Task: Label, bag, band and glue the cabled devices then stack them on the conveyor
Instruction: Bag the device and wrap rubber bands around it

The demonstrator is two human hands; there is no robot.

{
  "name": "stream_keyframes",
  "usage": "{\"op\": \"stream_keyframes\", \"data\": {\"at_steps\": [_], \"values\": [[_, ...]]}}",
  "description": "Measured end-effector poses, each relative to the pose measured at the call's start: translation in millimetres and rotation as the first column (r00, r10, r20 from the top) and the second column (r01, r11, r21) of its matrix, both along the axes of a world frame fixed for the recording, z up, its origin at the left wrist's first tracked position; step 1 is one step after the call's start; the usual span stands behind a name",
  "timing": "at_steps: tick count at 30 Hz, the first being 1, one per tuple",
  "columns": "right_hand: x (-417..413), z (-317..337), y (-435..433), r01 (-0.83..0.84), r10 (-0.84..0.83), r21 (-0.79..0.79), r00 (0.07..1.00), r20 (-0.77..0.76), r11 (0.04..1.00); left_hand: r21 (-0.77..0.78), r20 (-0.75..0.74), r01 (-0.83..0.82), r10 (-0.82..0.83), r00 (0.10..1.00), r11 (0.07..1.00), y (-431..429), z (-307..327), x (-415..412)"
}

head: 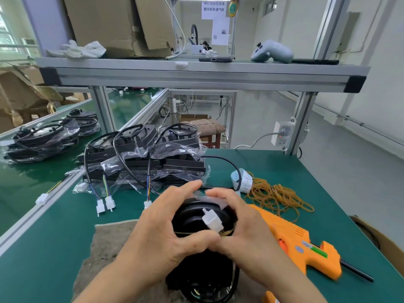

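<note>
- Green matting covers the desk (306, 171), and a grey cloth pad (109, 248) lies under both hands at its near edge.
- Banding looks like the step in hand: a thin rubber band (227, 232) runs across the front of the black cabled device (192, 215), just below its white connector (212, 219).
- The left hand (161, 228) grips the cabled device from its side, fingers curled over the top and thumb pressed to the lower front.
- The right hand (244, 232) closes on the opposite side and appears to pinch the rubber band where the two thumbs meet.
- The cabled device sits between the two sets of fingers, raised off the pad, with clear bag film (203, 193) showing just beyond the fingertips.
- Next, the band probably needs stretching right over the coiled cable and connector, then releasing without a snap.
- Gluing would follow: the orange glue gun (301, 246) lies just to the right of the right hand's fingers.
- Loose bands (277, 195) lie beyond it, further from the fingers.
- A stack of bagged units (148, 158) stands beyond the fingers, and the conveyor (26, 182) runs well off to the left of them.
</note>
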State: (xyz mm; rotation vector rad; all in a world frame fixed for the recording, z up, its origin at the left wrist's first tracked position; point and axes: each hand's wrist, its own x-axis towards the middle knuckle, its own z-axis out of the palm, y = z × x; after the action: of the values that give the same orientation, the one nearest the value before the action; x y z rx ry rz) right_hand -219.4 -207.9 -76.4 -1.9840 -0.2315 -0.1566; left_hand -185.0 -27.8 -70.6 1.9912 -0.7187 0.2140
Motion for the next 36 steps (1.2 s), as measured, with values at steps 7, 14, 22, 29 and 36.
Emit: {"op": "stream_keyframes", "data": {"at_steps": [7,14,22,29,36], "values": [[10,-3,-2,-0.022,0.021,0.111,1.0,0.013,0.994,0.452,0.383,-0.155,-0.034,0.923,0.879,52,4,9],[10,-3,-3,-0.029,0.031,0.108,0.999,-0.017,0.994,0.283,0.279,-0.007,-0.075,0.957,0.959,63,-10,7],[7,0,-3,-0.081,0.088,0.147,0.995,-0.042,0.986,-0.543,0.025,-0.137,0.179,0.983,0.828,63,-18,11],[18,-7,-14,-0.098,0.115,0.292,0.992,-0.043,0.951,-0.572,-0.083,-0.299,0.309,0.947,0.764,77,-27,4],[29,-17,-11,0.017,0.224,0.774,0.953,-0.204,0.633,-0.215,0.164,-0.172,0.209,0.964,0.961,60,-30,-6]]}}
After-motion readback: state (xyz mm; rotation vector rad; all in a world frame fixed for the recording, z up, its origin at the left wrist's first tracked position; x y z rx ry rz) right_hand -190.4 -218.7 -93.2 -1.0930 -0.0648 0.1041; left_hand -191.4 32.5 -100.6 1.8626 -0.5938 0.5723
